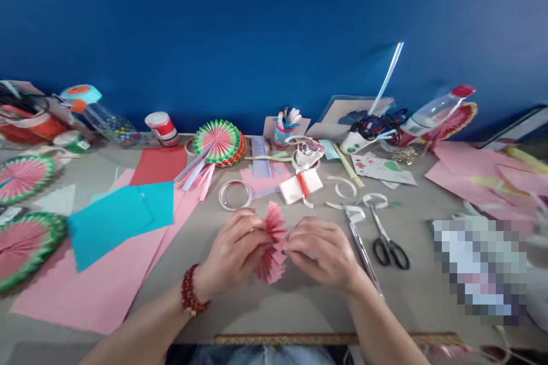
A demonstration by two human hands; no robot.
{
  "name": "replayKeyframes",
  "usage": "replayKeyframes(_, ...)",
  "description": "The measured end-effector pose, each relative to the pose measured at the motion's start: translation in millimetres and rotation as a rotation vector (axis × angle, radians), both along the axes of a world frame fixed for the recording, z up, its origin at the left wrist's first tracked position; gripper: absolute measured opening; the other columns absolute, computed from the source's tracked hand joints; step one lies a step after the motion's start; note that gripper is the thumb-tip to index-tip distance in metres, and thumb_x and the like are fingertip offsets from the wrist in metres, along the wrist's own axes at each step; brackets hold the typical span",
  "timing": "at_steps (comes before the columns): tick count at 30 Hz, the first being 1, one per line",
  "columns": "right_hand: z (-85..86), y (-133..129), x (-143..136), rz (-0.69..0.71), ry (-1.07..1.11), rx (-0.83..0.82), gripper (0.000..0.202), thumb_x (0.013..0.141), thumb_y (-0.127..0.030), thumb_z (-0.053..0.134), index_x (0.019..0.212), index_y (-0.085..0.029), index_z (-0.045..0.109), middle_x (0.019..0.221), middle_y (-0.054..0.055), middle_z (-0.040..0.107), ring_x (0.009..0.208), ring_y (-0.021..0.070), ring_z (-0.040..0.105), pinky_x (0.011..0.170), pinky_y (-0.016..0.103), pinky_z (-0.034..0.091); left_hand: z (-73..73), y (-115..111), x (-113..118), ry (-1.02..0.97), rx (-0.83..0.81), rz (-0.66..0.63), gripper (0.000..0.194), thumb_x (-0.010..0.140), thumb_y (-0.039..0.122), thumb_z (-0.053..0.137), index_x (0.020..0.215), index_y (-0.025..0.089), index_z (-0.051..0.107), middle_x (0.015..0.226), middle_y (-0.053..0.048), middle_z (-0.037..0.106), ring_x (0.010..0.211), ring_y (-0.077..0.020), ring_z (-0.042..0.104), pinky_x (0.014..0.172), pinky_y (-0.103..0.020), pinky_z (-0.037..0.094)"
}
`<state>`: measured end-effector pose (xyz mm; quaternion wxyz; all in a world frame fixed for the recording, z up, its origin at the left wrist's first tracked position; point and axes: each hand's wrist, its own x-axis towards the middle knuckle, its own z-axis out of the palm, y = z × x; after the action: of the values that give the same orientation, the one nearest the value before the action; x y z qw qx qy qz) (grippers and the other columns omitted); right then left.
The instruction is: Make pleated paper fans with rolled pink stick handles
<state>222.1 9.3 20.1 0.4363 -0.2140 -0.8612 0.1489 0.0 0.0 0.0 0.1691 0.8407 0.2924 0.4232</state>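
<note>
A pleated pink paper fan (274, 265) is held upright over the table's near middle, its folds spread above and below my fingers. My left hand (235, 245) pinches it from the left side, with a dark red beaded bracelet on that wrist. From the right, the fingertips of my right hand (319, 248) press together at the fan's right edge, by its middle; whether they hold something small there cannot be made out. Behind my hands lie a roll of clear tape (235, 195) and a white packet (301, 186) tied with red string.
Black-handled scissors (390, 252) and a silver tool (363, 254) lie to the right. Teal (124, 217) and pink sheets (98, 288) cover the left. Finished-looking green-edged rosettes (217, 142), cups, and a bottle (432, 114) stand along the blue wall.
</note>
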Motion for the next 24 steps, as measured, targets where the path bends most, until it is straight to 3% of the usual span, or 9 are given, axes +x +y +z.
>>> replayKeyframes(6, 3.4, 1, 5, -0.033, -0.018, 0.002, 0.014, 0.089, -0.009, 0.061, 0.097, -0.020, 0.065, 0.081, 0.006, 0.074, 0.071, 0.0158, 0.068, 0.070, 0.030, 0.054, -3.3, 7, -6, 0.111, -0.026, 0.039, 0.012, 0.094, 0.011, 0.057, 0.101, 0.019, 0.064, 0.101, -0.006, 0.065, 0.097, -0.0197, 0.054, 0.092, -0.038, 0.048)
replayKeyframes(11, 3.5, 2, 8, -0.018, -0.010, -0.017, 0.017, 0.088, -0.007, 0.061, 0.100, -0.019, 0.065, 0.083, 0.006, 0.073, 0.074, 0.0168, 0.068, 0.072, 0.032, 0.053, -6.8, 6, -6, 0.097, -0.048, 0.031, 0.013, 0.093, 0.010, 0.055, 0.101, 0.020, 0.061, 0.111, -0.009, 0.064, 0.108, -0.0220, 0.056, 0.100, -0.042, 0.045)
replayKeyframes(14, 4.4, 4, 9, 0.006, 0.032, -0.086, 0.019, 0.088, -0.006, 0.061, 0.100, -0.020, 0.065, 0.082, 0.005, 0.072, 0.075, 0.0164, 0.067, 0.071, 0.030, 0.053, -10.7, 6, -6, -0.031, -0.297, 0.026, 0.022, 0.094, 0.017, 0.058, 0.115, 0.021, 0.056, 0.123, -0.012, 0.061, 0.117, -0.0232, 0.057, 0.100, -0.039, 0.046)
replayKeyframes(18, 6.0, 6, 11, -0.002, 0.067, -0.177, 0.019, 0.088, -0.007, 0.060, 0.099, -0.022, 0.065, 0.081, 0.003, 0.071, 0.075, 0.0167, 0.065, 0.070, 0.030, 0.051, -16.5, 9, -7, -0.229, -0.800, -0.136, 0.047, 0.094, 0.030, 0.063, 0.137, 0.021, 0.047, 0.111, -0.009, 0.068, 0.101, -0.0211, 0.064, 0.091, -0.034, 0.050)
replayKeyframes(21, 3.7, 4, 12, -0.068, 0.095, -0.244, 0.017, 0.090, -0.009, 0.059, 0.097, -0.023, 0.065, 0.081, 0.002, 0.069, 0.075, 0.0164, 0.065, 0.070, 0.030, 0.051, -18.1, 11, -7, -0.338, -1.027, -0.222, 0.033, 0.091, 0.036, 0.068, 0.118, 0.018, 0.065, 0.099, -0.008, 0.071, 0.095, -0.0212, 0.065, 0.086, -0.031, 0.049)
replayKeyframes(24, -2.1, 2, 12, -0.193, 0.162, -0.393, 0.019, 0.095, -0.014, 0.056, 0.109, -0.025, 0.064, 0.091, 0.003, 0.068, 0.082, 0.0165, 0.066, 0.075, 0.030, 0.053, -18.3, 12, -4, -0.526, -1.124, -0.147, 0.026, 0.085, 0.038, 0.075, 0.099, 0.017, 0.071, 0.092, -0.005, 0.070, 0.086, -0.0181, 0.064, 0.079, -0.027, 0.049)
